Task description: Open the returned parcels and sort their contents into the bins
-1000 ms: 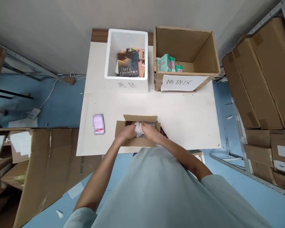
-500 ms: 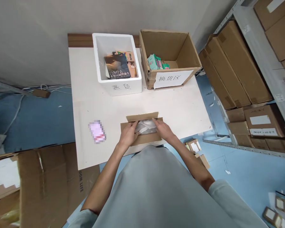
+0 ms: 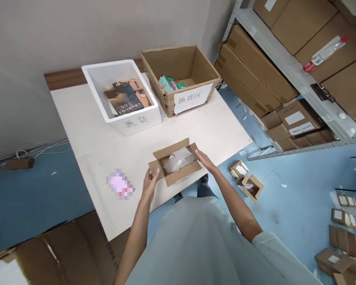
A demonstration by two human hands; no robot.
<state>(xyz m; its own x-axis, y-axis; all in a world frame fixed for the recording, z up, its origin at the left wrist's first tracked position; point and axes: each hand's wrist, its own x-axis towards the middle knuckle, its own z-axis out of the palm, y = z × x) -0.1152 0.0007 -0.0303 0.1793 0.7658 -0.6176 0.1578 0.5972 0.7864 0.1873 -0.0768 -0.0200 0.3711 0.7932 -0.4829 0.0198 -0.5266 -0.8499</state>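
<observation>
Carton (image 3: 182, 175) pinched at end flaps (image 3: 155, 165) by left grip (image 3: 149, 185) and right grip (image 3: 205, 160), likely for balance | white wrapping (image 3: 178, 159) nestled between, presumably as padding

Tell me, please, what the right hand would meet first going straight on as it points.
The right hand would first meet the right flap of the open carton, apparently touching it; depth beyond is unclear.

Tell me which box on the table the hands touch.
The small carton, frontmost on the table: left hand and right hand touch its ends; the foam box and labelled carton behind stand untouched.
</observation>
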